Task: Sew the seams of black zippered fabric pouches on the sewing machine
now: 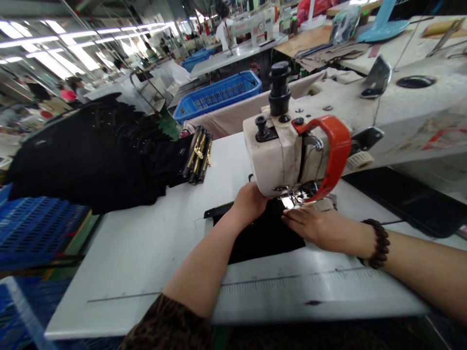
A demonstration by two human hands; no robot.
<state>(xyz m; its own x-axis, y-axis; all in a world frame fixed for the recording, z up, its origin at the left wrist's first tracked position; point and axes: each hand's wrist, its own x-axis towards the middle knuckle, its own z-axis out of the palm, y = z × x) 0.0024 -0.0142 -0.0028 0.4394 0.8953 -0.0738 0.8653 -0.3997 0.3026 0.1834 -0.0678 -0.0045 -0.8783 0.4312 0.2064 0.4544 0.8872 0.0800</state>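
Observation:
A black fabric piece (268, 240) lies flat beneath the head of a white sewing machine (272, 160). A strip with a thin gold line, like a zipper (219, 210), runs along its far left edge. My left hand (251, 204) is bent over the fabric's far side, close against the machine head, which hides its fingertips. On the near right, my right hand (315, 226) rests with fingers stretched flat on the fabric, their tips close to the metal presser foot (290, 200). The needle point is too small to make out.
A pile of black pieces (95, 150) with gold zippers (199, 155) overhangs the white table's (146, 253) left side. Blue crates (40, 228) stand below it. Behind the table is a blue basket (219, 97). A dark flat object (408, 199) lies under the machine arm. A person (223, 31) sits farther back.

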